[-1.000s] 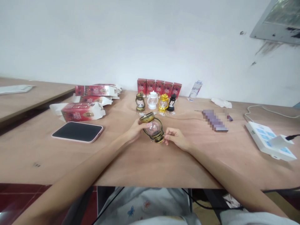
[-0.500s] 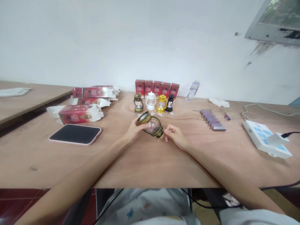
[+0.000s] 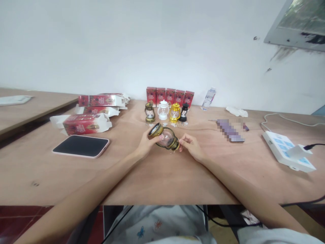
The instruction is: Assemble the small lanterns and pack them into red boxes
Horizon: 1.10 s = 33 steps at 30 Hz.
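Observation:
A bronze-coloured mini lantern with a clear globe lies tilted in the air above the table, its base up to the left and its top down to the right. My left hand is closed around the base, thumb on the globe. At the other end my right hand pinches the lantern's top; any small part between those fingertips is too small to make out. Behind stand another bronze lantern, a white lantern, a gold lantern and a black lantern, with small shiny bits before them.
Several red boxes line the wall beside a clear bottle. Opened red cartons and a phone lie left. Rightward are a blurred purple object, a tissue and a white power strip with cables.
The lantern has shifted slightly to the right and now lies a little flatter. Both hands keep their grip at its two ends.

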Tool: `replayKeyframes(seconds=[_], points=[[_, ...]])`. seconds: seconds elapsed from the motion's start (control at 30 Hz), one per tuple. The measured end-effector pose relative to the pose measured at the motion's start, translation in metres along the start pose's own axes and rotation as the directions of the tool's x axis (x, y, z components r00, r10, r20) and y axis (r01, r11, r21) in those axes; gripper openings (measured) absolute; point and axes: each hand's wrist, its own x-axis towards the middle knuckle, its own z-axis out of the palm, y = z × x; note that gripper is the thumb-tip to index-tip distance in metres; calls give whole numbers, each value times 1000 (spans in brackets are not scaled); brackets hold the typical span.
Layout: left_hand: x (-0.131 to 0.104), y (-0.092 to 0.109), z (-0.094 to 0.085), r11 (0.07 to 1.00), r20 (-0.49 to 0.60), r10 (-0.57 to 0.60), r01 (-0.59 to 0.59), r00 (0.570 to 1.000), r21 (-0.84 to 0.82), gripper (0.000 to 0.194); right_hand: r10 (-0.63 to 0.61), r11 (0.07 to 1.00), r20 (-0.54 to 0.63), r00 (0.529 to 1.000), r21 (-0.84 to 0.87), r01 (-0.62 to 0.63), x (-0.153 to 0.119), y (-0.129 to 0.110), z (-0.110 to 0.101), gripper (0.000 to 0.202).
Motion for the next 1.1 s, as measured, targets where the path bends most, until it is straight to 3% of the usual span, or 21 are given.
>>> replayKeyframes(seconds=[0.13, 0.37, 0.53, 0.7, 0.93, 1.1], points=[[-1, 1, 3, 989, 1, -93, 92, 996, -115, 47, 80, 997, 81, 993, -30, -78, 0, 2, -2, 47], [-3, 1, 8, 947, 27, -228, 228, 973, -224, 45, 85, 996, -1, 996, -41, -85, -2, 0, 4, 53], [0, 2, 5, 939, 9, -253, 248, 967, -237, 38, 181, 974, 37, 983, 130, -184, -4, -3, 8, 55], [4, 5, 4, 923, 10, -277, 269, 961, -275, 30, 278, 896, 185, 943, 303, -324, -6, -9, 7, 57], [4, 7, 5, 912, -1, -285, 271, 958, -307, 28, 172, 913, 143, 975, 349, -212, -11, -12, 10, 52], [4, 6, 6, 909, -19, -297, 277, 955, -311, 26, 193, 912, 79, 978, 352, -209, -12, -11, 12, 54]])
